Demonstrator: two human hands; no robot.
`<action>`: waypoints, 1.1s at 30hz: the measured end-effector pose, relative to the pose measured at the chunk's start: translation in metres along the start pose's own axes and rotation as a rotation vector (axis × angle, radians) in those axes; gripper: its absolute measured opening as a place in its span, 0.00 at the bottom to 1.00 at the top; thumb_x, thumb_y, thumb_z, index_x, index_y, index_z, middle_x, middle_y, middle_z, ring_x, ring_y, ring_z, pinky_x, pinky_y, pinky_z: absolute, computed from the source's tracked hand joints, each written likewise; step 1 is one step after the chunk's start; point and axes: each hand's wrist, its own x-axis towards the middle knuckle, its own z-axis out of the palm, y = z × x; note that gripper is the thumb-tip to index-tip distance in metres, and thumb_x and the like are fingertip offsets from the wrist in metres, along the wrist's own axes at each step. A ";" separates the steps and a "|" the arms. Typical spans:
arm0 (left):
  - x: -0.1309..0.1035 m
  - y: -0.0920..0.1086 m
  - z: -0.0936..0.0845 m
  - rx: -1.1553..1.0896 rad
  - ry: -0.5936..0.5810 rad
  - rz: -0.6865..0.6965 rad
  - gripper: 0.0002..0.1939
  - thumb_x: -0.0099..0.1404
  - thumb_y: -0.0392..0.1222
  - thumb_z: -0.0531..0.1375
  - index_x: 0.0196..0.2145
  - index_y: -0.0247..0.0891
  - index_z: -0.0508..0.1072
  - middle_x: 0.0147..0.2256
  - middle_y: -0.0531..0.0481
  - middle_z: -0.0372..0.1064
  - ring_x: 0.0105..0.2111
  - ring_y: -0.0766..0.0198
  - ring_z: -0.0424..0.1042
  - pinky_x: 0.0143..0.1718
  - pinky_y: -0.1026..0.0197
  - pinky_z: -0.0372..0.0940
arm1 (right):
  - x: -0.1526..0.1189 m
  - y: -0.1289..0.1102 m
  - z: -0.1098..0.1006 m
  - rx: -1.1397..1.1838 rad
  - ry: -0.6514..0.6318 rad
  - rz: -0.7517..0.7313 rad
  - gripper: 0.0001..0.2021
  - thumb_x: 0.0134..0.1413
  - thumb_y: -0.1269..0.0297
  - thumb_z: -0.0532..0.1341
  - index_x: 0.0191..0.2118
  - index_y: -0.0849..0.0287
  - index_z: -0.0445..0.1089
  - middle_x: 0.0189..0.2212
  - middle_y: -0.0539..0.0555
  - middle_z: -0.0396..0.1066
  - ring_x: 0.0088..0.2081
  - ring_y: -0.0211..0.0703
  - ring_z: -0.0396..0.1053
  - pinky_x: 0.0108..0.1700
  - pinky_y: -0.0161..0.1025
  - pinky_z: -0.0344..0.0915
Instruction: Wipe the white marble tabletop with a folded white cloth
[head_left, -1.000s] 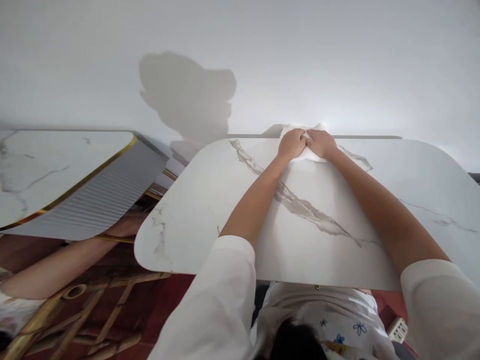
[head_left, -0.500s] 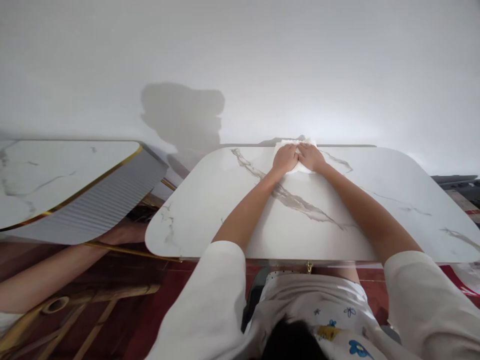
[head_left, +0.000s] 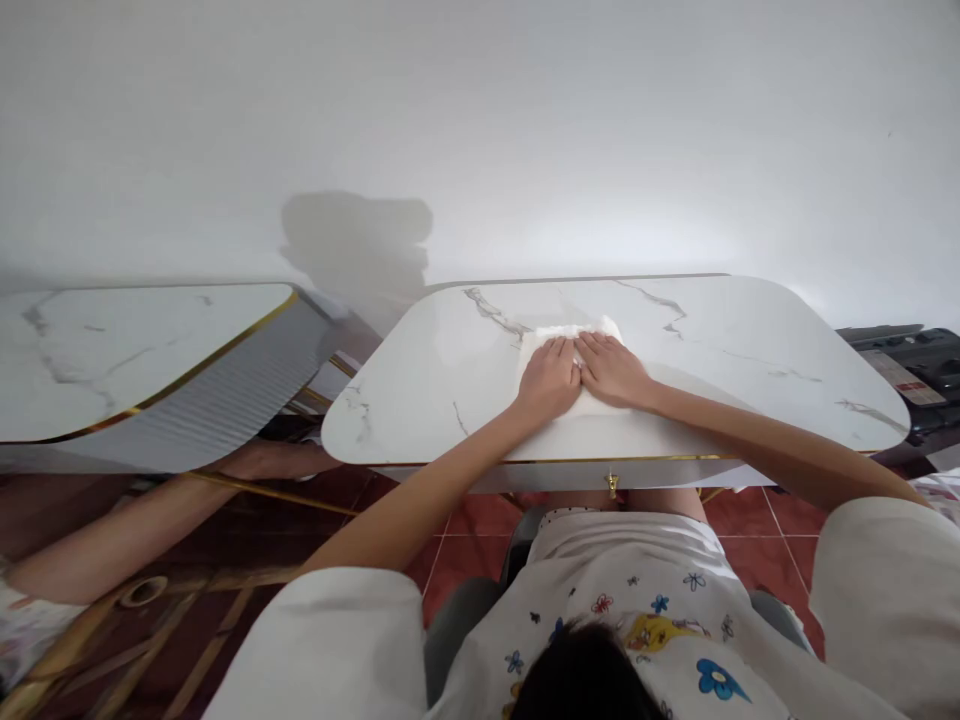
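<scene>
Both of my hands lie side by side on a white cloth (head_left: 592,400) spread flat on a white marble-patterned table (head_left: 420,400). My left hand (head_left: 551,378) presses down on the cloth's left part, fingers stretched forward. Touching it at the thumbs, my right hand (head_left: 611,370) lies flat on the right part, its fingers also extended. The cloth's far edge shows beyond the fingertips; some of it is hidden beneath the palms. A small gold knob (head_left: 613,486) is on the table's front drawer.
A second marble-topped table (head_left: 150,350) with gold trim and ribbed side stands at left. Another person's bare limb (head_left: 150,530) reaches beneath it, above bamboo furniture (head_left: 187,640). A black appliance (head_left: 930,370) is at far right. A white wall (head_left: 525,130) rises behind the tables.
My hands have drawn the cloth back from the table's far edge toward me, slightly left, and my elbows are now bent wider. The view has shifted, showing the table's front.
</scene>
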 end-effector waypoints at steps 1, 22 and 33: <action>-0.010 0.006 -0.002 0.011 0.004 -0.007 0.23 0.65 0.37 0.47 0.56 0.28 0.64 0.57 0.34 0.64 0.59 0.50 0.61 0.62 0.46 0.56 | -0.009 -0.004 -0.001 0.006 0.004 -0.007 0.28 0.63 0.63 0.43 0.65 0.71 0.55 0.65 0.63 0.54 0.66 0.51 0.51 0.66 0.49 0.48; -0.002 0.088 0.001 -0.044 -0.105 -0.005 0.25 0.64 0.36 0.48 0.56 0.20 0.63 0.57 0.28 0.61 0.60 0.45 0.59 0.62 0.46 0.53 | -0.068 0.037 -0.023 -0.033 -0.031 0.024 0.28 0.61 0.64 0.44 0.64 0.71 0.56 0.65 0.62 0.54 0.66 0.52 0.52 0.65 0.52 0.51; 0.114 0.041 0.037 -0.038 -0.038 -0.085 0.19 0.66 0.32 0.47 0.51 0.26 0.67 0.51 0.34 0.67 0.55 0.50 0.63 0.58 0.52 0.55 | 0.049 0.130 -0.004 0.026 -0.013 -0.009 0.29 0.61 0.61 0.46 0.65 0.69 0.56 0.65 0.60 0.55 0.65 0.52 0.53 0.66 0.49 0.49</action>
